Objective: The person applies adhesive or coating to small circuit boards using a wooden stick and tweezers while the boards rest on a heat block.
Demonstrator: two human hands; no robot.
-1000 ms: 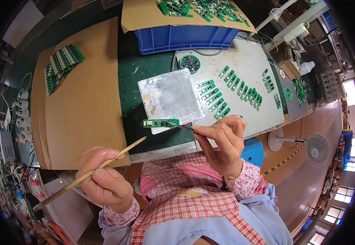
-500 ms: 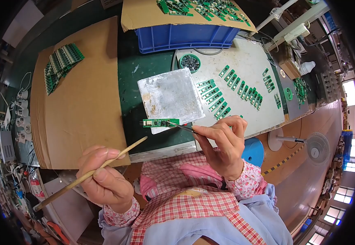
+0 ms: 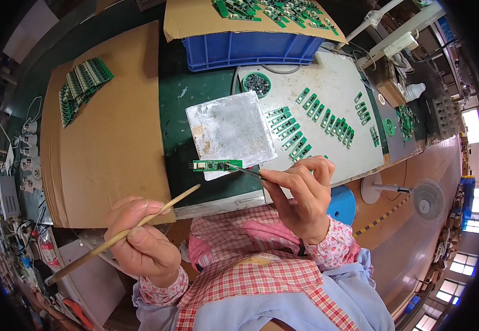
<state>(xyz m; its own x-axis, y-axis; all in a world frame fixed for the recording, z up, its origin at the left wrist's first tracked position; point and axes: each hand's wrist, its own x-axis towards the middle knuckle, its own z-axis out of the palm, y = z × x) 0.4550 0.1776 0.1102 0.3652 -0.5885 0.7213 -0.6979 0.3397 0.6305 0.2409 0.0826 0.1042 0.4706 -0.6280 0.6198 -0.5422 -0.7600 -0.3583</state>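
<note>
My left hand (image 3: 143, 237) grips a thin wooden stick (image 3: 101, 248) between thumb and fingers, its tip pointing up and right, short of the block. Dark tweezers (image 3: 246, 171) are pinched in my right hand (image 3: 303, 193); their tips touch the right part of a small green circuit board (image 3: 209, 165). This board lies across the lower edge of a whitish square block (image 3: 231, 127), its pins sticking out to the left. To the right of the block, rows of similar boards (image 3: 330, 121) lie on a pale metal sheet (image 3: 327, 71).
Cardboard (image 3: 112, 149) at the left bears joined green boards (image 3: 87, 83). A blue crate (image 3: 250, 51) at the back carries cardboard with many boards. A round green dish (image 3: 257, 84) holds small dark parts. A blue stool (image 3: 341, 205) and a fan (image 3: 428, 199) stand at the right.
</note>
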